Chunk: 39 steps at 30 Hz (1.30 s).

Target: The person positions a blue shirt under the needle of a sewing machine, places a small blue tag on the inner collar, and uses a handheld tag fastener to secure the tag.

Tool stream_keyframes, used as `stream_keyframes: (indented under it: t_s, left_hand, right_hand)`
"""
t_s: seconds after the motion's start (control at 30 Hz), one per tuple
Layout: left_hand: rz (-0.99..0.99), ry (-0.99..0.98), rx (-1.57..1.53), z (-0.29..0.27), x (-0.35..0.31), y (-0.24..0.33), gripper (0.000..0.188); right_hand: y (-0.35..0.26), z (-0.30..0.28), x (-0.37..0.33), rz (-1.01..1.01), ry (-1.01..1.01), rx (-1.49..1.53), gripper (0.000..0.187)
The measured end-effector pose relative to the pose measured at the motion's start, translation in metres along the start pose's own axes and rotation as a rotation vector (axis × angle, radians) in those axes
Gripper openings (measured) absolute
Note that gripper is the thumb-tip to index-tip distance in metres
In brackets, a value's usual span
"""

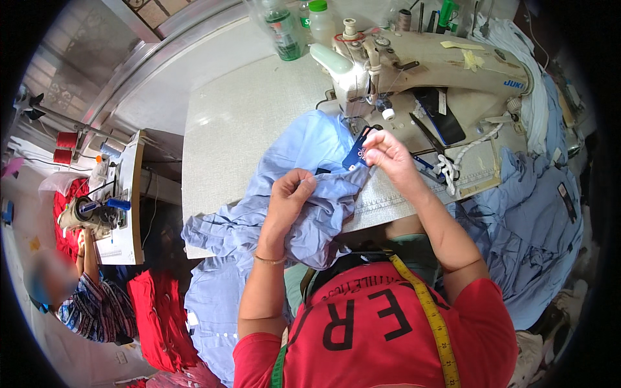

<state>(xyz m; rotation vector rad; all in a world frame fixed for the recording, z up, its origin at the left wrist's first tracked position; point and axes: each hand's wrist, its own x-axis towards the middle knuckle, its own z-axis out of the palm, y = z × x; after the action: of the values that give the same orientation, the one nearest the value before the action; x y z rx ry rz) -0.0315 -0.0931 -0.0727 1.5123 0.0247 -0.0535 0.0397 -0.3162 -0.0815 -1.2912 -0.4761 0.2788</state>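
Note:
A light blue shirt [278, 161] lies bunched over the front of the sewing table, its upper end at the needle area of a cream sewing machine [440, 64]. Fingers closed, my left hand [290, 197] pinches a fold of the shirt. My right hand [391, 158], just right of the needle area, has thumb and fingers pressed together on a dark blue label [355, 157] with light print. The label rests against the shirt's upper edge. A small black tag [321, 171] shows on the cloth between my hands.
Right of the needle lie a black phone [446, 119], a dark pointed tool [427, 133] and a white cord [471, 152]. Bottles [284, 32] stand behind. More blue garments [524, 213] hang at the right. At left, another person [97, 307] works at a second machine [87, 210].

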Motion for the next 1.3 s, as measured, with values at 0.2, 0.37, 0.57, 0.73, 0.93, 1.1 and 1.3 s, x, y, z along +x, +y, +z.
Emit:
stream_keyframes:
  t_s: [0.2, 0.37, 0.57, 0.73, 0.93, 1.1, 1.3]
  left_hand:
    - [-0.003, -0.048, 0.049, 0.006, -0.001, 0.0, 0.016]
    - [-0.049, -0.065, 0.044, 0.004, -0.003, 0.001, 0.014]
    - [-0.083, -0.1, -0.104, 0.008, -0.004, 0.004, 0.012]
    - [-0.059, -0.128, -0.112, 0.008, -0.005, 0.0, 0.011]
    - [-0.061, -0.135, -0.078, 0.01, -0.005, 0.001, 0.011]
    - [-0.046, -0.132, -0.062, 0.01, -0.004, -0.002, 0.011]
    - [-0.051, -0.114, -0.093, 0.01, -0.004, -0.004, 0.011]
  right_hand:
    - [-0.017, 0.019, -0.005, -0.34, -0.095, -0.779, 0.024]
    - [-0.004, 0.027, -0.003, -0.088, -0.132, -0.567, 0.015]
    - [0.005, 0.023, -0.001, -0.232, -0.141, -0.653, 0.008]
    - [-0.015, 0.037, -0.007, -0.439, -0.086, -0.855, 0.009]
    - [-0.01, 0.041, -0.006, -0.518, -0.077, -1.0, 0.009]
    - [-0.008, 0.046, -0.007, -0.557, -0.065, -1.026, 0.008]
    - [0.003, 0.047, -0.006, -0.492, -0.108, -0.9, 0.011]
